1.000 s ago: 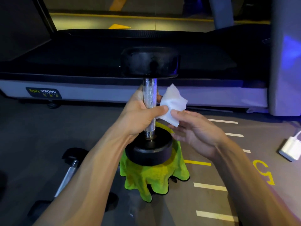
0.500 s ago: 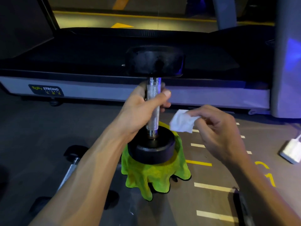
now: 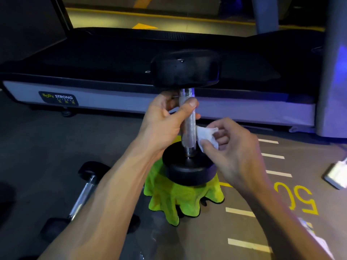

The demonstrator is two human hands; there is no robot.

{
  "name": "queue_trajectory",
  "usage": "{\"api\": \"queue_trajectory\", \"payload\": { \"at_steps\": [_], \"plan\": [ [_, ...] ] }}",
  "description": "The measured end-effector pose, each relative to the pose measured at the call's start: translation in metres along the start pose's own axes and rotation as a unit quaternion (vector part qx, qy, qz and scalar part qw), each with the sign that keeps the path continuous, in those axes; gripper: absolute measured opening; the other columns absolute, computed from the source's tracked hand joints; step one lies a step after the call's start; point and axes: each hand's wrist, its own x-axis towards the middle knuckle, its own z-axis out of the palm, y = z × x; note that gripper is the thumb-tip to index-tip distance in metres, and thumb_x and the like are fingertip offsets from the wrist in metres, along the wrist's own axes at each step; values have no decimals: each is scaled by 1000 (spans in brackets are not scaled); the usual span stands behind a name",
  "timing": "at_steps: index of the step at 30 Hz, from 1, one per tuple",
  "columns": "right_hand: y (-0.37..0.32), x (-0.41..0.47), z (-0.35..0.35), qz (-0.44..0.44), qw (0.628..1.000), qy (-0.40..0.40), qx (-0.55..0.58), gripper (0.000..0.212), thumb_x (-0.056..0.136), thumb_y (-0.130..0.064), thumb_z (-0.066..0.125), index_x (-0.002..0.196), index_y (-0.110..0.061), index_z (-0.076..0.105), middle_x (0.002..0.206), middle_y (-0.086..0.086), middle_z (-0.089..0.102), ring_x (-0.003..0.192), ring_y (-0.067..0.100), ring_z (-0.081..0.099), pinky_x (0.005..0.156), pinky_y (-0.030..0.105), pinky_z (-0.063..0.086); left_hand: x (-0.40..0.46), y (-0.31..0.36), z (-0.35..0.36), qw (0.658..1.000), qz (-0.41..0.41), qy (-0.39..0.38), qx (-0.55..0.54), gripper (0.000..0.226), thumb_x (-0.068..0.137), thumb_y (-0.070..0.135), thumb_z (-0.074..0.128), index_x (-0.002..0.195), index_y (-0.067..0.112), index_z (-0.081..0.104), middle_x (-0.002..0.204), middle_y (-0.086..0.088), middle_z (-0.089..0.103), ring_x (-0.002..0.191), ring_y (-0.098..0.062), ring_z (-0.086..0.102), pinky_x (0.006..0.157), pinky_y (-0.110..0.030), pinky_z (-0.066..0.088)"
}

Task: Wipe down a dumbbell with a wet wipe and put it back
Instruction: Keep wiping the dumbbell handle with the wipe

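A black dumbbell (image 3: 187, 166) with a knurled chrome handle stands upright on end, its lower head resting on a yellow-green cloth (image 3: 174, 201). My left hand (image 3: 165, 121) grips the upper part of the handle, thumb across the front. My right hand (image 3: 234, 151) pinches a crumpled white wet wipe (image 3: 206, 136) and holds it against the right side of the lower handle.
A treadmill (image 3: 112, 102) with a grey side rail runs across the back. A second dumbbell (image 3: 82, 196) lies on the floor at the left, partly behind my left forearm. A white object (image 3: 336, 175) lies at the right edge. The floor carries yellow and white markings.
My right hand brought the wipe down and in from the right until it touches the lower handle. My left hand slid up the handle toward the upper head.
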Motion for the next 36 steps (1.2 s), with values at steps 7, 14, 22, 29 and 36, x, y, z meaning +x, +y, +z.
{"api": "queue_trajectory", "payload": {
  "at_steps": [7, 14, 22, 29, 36],
  "plan": [
    [-1, -13, 2, -97, 992, -74, -20, 15, 89, -14, 67, 95, -22, 79, 92, -10, 70, 84, 12, 67, 72, 21, 48, 0, 4, -4, 999, -25, 23, -10, 21, 98, 14, 71, 115, 16, 59, 120, -18, 73, 81, -20, 79, 62, -28, 60],
    [-8, -10, 21, -87, 990, -102, -40, 20, 91, -21, 69, 96, -35, 82, 90, -14, 63, 88, 9, 61, 73, 11, 37, 0, 2, -11, 999, -34, 24, 2, 19, 97, 17, 73, 113, 19, 63, 119, -15, 75, 88, -22, 79, 65, -27, 60],
    [-6, -17, 23, -66, 996, -63, 21, 19, 88, -18, 73, 94, -33, 82, 90, -13, 67, 90, 12, 65, 76, 17, 46, 8, 4, -17, 974, 25, 103, 200, 79, 60, 77, 75, 118, 24, 75, 115, 14, 78, 104, -1, 73, 96, -32, 59],
    [-8, -15, 25, -64, 995, -70, -6, 18, 88, -18, 73, 94, -33, 82, 92, -17, 66, 95, 8, 62, 81, 10, 41, 4, 15, -15, 959, -4, 159, 236, 70, 67, 82, 76, 116, 32, 74, 109, 22, 75, 100, 0, 71, 94, -30, 57],
    [-2, -22, 26, -70, 996, -45, 13, 17, 85, -18, 72, 92, -30, 82, 88, -18, 65, 93, 7, 63, 78, 7, 40, -2, 37, -45, 917, 145, 150, 340, 113, 59, 71, 90, 153, 33, 42, 152, 16, 46, 132, -9, 57, 106, -39, 53]
  ]
}}
